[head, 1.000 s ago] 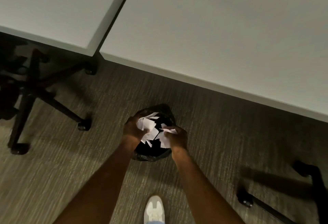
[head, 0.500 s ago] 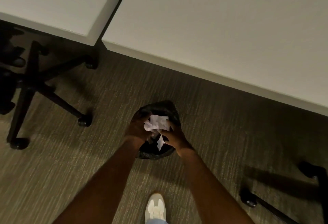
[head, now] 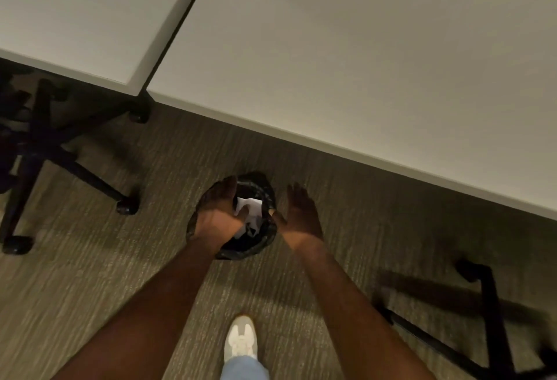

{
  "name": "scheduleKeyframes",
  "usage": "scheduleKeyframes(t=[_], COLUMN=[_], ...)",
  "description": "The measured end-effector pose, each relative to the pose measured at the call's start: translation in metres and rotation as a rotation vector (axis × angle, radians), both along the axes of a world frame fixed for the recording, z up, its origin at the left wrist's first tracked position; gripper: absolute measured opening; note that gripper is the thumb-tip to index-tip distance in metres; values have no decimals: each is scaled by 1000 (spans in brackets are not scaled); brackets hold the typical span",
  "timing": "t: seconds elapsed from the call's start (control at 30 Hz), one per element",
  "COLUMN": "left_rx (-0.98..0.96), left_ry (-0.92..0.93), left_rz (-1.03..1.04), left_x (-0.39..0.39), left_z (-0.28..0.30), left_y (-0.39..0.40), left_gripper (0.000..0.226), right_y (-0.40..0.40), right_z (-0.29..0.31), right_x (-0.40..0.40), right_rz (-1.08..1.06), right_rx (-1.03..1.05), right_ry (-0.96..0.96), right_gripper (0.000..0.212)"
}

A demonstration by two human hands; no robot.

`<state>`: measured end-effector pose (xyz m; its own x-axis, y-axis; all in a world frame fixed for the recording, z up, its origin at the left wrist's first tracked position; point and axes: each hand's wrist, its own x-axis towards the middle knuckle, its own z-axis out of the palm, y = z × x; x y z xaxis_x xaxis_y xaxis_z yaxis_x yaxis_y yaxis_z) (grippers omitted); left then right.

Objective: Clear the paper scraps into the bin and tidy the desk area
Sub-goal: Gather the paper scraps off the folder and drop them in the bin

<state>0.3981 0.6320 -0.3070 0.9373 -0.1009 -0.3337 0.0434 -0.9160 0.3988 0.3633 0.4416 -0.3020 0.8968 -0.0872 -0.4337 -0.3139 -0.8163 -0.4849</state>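
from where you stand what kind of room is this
Most likely an office or meeting room. Two plain white desks stand pushed together edge to edge, black wheeled chair bases sit on low-pile grey carpet, and a small black-lined bin holding paper scraps stands on the floor beside them.

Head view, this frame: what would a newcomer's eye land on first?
Two bare forearms reach down the middle, the open left hand and open right hand spread over a small round black-lined bin on the grey carpet. White paper scraps glow inside it. Above, two pale tabletops fill the upper frame, and a black chair base stands at left.
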Motion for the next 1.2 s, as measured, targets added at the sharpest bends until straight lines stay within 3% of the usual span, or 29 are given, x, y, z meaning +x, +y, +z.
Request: scheduleKeyframes(t=[0.17,0.27,0.33,0.47,0.6,1.2], left_rx=[-49,-45,2,-46,-98,-244], left_ry=[-152,-154,-94,-138,-202,-91], left_rz=[-142,-214,-233,-338,-473,-1060], left_x=[-18,-35,-49,-82,-113,-319], left_z=[50,74,96,135,161,186], left_y=[-43,-80,-110,-169,-225,-473], left_gripper=[85,83,82,68,78,83], right_y=[-55,-90,-115,-165,-217,-435], right_z=[63,110,134,156,183,206], right_x=[-32,-58,-77,-116,-161,-473], right_rz=[37,-6,-6,-1,-48,-645], right_rx=[-86,-121,-214,-348,-395,-500], right_ry=[-45,123,104,-81,-137,-19], right_gripper=[82,56,50,63,79,79])
